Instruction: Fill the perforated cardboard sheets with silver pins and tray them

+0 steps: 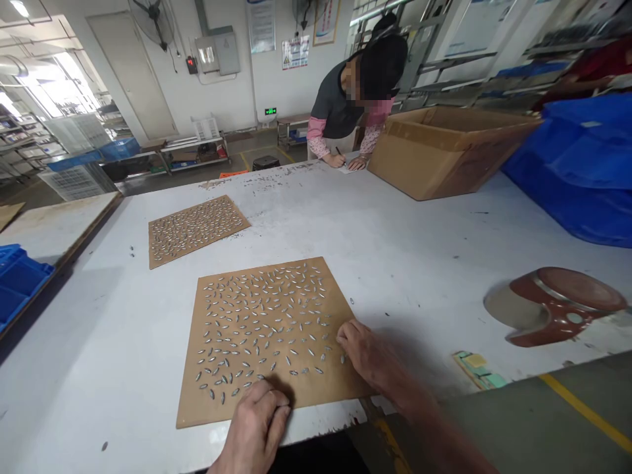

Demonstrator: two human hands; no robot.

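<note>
A brown cardboard sheet (306,390) lies near the front edge of the white table, with many small grey metal pieces (257,316) spread over it. My left hand (257,424) rests at the sheet's front edge, its fingers curled together; what they hold, if anything, is hidden. At the sheet's right side is my right hand (363,349), fingers pinched close to the outermost pieces. Whatever may be between those fingertips is too small to make out. Farther back on the left lies a second cardboard sheet (197,230), covered with similar pieces.
Across the white table (419,243), a person (345,99) writes on paper beside a large cardboard box (419,158). A blue bag (582,171) is at the right. Nearer stand a brown-red container (563,296) and green-yellow pads (478,370). Blue bins (20,280) sit far left.
</note>
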